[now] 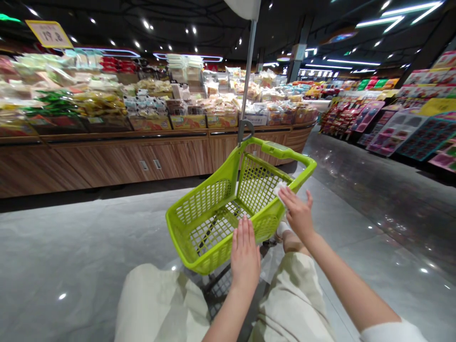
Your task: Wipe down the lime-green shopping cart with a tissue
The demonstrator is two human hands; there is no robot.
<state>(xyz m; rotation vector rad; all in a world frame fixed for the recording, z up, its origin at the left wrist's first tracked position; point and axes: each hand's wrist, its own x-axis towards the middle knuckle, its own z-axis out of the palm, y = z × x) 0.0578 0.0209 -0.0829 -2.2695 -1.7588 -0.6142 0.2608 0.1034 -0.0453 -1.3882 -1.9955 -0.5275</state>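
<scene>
A lime-green shopping cart (210, 192) with a lattice basket stands sideways in front of my knees, its basket bare inside. My left hand (245, 254) lies with fingers straight and together at the near rim of the basket, holding nothing. Higher up on the right, my right hand (298, 211) presses a crumpled white wipe (280, 191) against the cart's side rim, near the handle (278, 149). The palm hides part of the wipe. A grey pole (249, 71) rises from the far end of the handle.
Behind the cart runs a wood-panelled display counter (171, 154) heaped with packaged foods. A price sign (49, 34) hangs at upper left. More racks of packaged goods (388, 128) stand on the right along a shiny grey floor (89, 247).
</scene>
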